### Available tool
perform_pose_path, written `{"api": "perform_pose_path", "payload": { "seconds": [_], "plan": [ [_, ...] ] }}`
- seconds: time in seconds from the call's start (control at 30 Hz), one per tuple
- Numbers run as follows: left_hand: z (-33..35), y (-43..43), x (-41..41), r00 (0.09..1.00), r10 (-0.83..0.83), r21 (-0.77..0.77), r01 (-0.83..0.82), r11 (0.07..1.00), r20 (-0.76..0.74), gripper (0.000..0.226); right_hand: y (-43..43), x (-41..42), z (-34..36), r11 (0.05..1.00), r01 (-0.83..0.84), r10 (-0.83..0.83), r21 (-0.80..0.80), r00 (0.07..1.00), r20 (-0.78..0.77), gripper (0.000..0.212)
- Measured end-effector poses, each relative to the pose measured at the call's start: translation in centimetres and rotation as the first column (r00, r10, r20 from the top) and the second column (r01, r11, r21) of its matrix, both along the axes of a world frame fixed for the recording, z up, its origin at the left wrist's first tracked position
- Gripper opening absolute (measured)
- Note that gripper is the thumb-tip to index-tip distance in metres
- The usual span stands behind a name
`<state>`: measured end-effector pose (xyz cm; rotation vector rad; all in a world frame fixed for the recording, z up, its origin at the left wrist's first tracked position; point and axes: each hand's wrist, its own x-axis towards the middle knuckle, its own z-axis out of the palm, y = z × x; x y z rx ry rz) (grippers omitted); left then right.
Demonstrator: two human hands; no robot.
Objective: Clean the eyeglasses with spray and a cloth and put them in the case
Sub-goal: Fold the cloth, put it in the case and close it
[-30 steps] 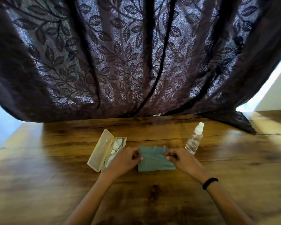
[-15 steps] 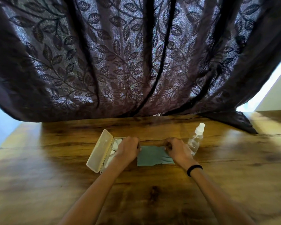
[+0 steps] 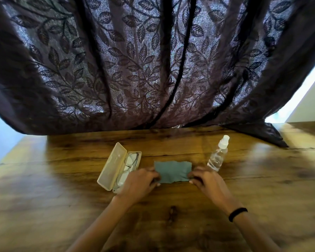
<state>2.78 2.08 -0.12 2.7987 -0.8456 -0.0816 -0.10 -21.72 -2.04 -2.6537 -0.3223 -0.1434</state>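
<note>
Two hands reach forward over the wooden table [image 3: 171,146], forearms converging from the bottom edge toward the middle. We see the left hand [image 3: 140,182] palm down, fingers curled onto the near left corner of the cloth [image 3: 173,171], pinching it as far as we can tell. The right hand [image 3: 207,181], a black band [image 3: 237,213] on its wrist, mirrors that pose at the near right corner, fingertips pressed on the fabric; whether it truly grips or only holds the cloth down, we cannot tell.

The grey-blue cloth lies flat between the hands, its long axis running from 9 to 3 o'clock. At 9 o'clock of the cloth sits the open case [image 3: 113,166], beige, its long axis pointing toward 1 o'clock. The eyeglasses [image 3: 132,163] lie inside its right half, aligned with the case. At 2 o'clock of the cloth the spray bottle [image 3: 217,157] stands clear-bodied, white nozzle leaning toward 1 o'clock. A dark leaf-patterned curtain [image 3: 153,70] hangs behind at 12 o'clock.
</note>
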Motion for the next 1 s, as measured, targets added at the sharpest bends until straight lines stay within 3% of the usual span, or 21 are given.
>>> {"api": "perform_pose_path", "payload": {
  "seconds": [0.17,0.37,0.47,0.6,0.77,1.0],
  "plan": [
    [-0.4,0.0,-0.9,0.987,-0.053,0.077,0.042,0.996,0.153,0.027,0.0,-0.6,-0.5,0.993,-0.029,0.044,-0.116,0.992,0.122,0.017],
    [-0.8,1.0,-2.0,0.960,-0.168,0.102,0.149,0.984,0.226,0.014,-0.6,-1.4,0.1,0.986,-0.097,0.110,-0.135,0.989,0.097,0.016],
    [-0.7,0.9,-2.1,0.958,-0.200,0.074,0.189,0.979,0.203,0.020,-0.7,-1.8,0.5,0.976,-0.141,0.153,-0.166,0.986,0.059,0.018],
    [-0.1,0.6,-2.1,0.994,-0.088,-0.029,0.090,0.996,0.071,0.025,-0.4,-1.6,1.0,0.981,-0.154,0.154,-0.116,0.988,-0.007,0.017],
    [-0.2,0.1,-0.2,0.993,0.080,-0.162,-0.092,0.982,-0.084,0.017,0.3,-0.1,1.5,0.999,-0.008,0.012,0.040,0.993,-0.121,0.010],
    [-0.2,-0.7,2.0,0.972,0.225,-0.188,-0.235,0.954,-0.073,0.015,1.3,2.3,2.1,0.996,0.092,-0.090,0.007,0.985,-0.148,0.012]
  ]
}}
